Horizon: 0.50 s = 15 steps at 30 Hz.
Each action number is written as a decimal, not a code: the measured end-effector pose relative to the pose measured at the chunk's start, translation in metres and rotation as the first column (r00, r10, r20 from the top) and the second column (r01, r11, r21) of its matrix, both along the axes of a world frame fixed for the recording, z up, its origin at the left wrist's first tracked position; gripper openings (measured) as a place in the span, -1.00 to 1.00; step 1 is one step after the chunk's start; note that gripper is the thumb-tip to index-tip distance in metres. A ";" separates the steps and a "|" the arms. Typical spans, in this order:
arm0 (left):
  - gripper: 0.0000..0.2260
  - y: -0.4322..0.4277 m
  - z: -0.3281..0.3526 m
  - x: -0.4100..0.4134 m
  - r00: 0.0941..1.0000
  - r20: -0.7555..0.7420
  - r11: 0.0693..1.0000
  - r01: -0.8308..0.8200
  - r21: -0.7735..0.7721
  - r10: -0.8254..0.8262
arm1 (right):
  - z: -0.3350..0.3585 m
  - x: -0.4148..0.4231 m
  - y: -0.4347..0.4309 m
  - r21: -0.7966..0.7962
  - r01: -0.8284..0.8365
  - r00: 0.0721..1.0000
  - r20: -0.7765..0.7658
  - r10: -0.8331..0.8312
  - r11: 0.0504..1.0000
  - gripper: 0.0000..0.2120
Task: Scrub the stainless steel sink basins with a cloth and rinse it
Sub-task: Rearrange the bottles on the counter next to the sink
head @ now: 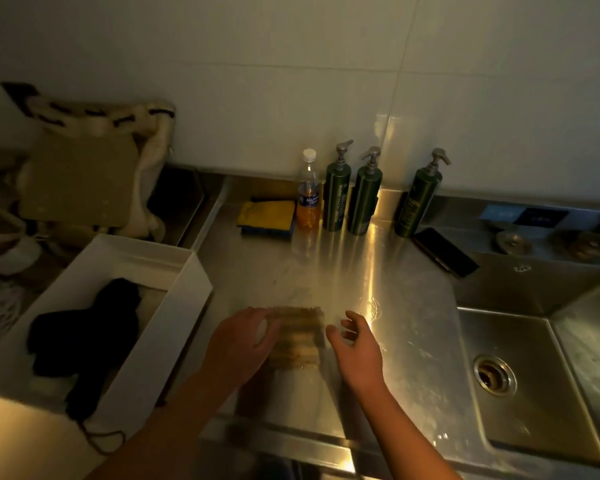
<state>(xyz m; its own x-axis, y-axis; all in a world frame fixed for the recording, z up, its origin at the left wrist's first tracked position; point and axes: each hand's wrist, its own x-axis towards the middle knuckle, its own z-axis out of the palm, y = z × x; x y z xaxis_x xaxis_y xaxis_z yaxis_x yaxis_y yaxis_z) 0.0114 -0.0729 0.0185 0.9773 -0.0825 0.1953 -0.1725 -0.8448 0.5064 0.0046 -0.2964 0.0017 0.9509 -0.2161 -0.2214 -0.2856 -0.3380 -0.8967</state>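
Note:
A folded, striped beige cloth (297, 336) lies on the steel counter (378, 271) left of the sink basin (520, 393). My left hand (241, 344) rests on the cloth's left edge, fingers laid flat over it. My right hand (355, 344) hovers just right of the cloth, fingers apart and curled, holding nothing. The basin sits at the lower right with a round metal drain (494, 374). The picture is dim and blurred by motion.
At the back wall stand a plastic bottle of orange liquid (308, 195), three green pump bottles (364, 199) and a yellow-and-blue sponge cloth (267, 216). A dark phone (444, 252) lies near the basin. A white box (174, 268) holding dark fabric (84, 337) sits to the left.

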 end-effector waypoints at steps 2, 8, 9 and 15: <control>-0.57 0.003 0.002 -0.016 1.000 -0.007 1.000 -0.024 0.013 0.024 | 0.002 -0.009 0.002 -0.006 -0.016 0.999 -0.028 0.015 1.000 -0.48; -0.46 0.007 -0.001 -0.023 0.998 -0.048 0.998 -0.046 0.037 0.047 | 0.002 -0.009 0.010 -0.068 -0.097 0.994 -0.055 0.093 0.993 -0.46; -0.46 0.008 -0.004 -0.020 0.998 -0.047 0.998 -0.044 0.040 0.045 | 0.001 -0.007 0.011 -0.079 -0.102 0.993 -0.062 0.098 0.992 -0.45; -0.54 0.012 -0.025 0.000 0.998 -0.051 0.999 -0.039 0.035 0.041 | -0.009 0.007 0.017 -0.130 -0.098 0.987 -0.139 0.080 0.987 -0.42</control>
<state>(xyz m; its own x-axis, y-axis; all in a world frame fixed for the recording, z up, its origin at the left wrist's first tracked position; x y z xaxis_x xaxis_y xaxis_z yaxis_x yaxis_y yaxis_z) 0.0117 -0.0606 -0.0066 0.9886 -0.0491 0.1421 -0.1128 -0.8675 0.4846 0.0118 -0.2791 -0.0068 0.9318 -0.1688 -0.3215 -0.3625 -0.4832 -0.7969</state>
